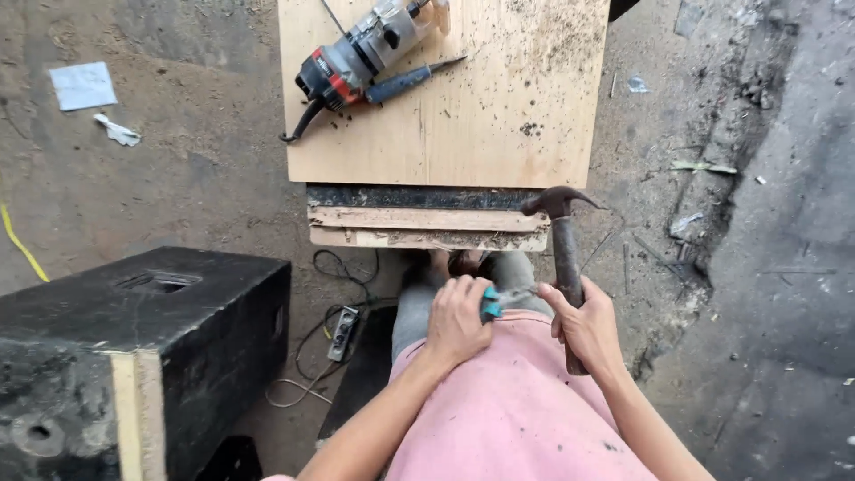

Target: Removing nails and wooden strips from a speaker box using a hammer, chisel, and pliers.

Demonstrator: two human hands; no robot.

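Teal-handled pliers (492,303) sit clenched in the left hand (457,321), while the right hand (588,328) grips a hammer (564,258) upright, below the plywood tabletop (481,116).

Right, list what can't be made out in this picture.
- Pliers: head view; only the teal handles show, the tip is too small and blurred, the rest is inside the left hand.
- Hammer: the handle's lower end is hidden by the right hand.
- Power tool on the board: its front is cut off by the top edge.
- Black box: cut off at the left and bottom edges.
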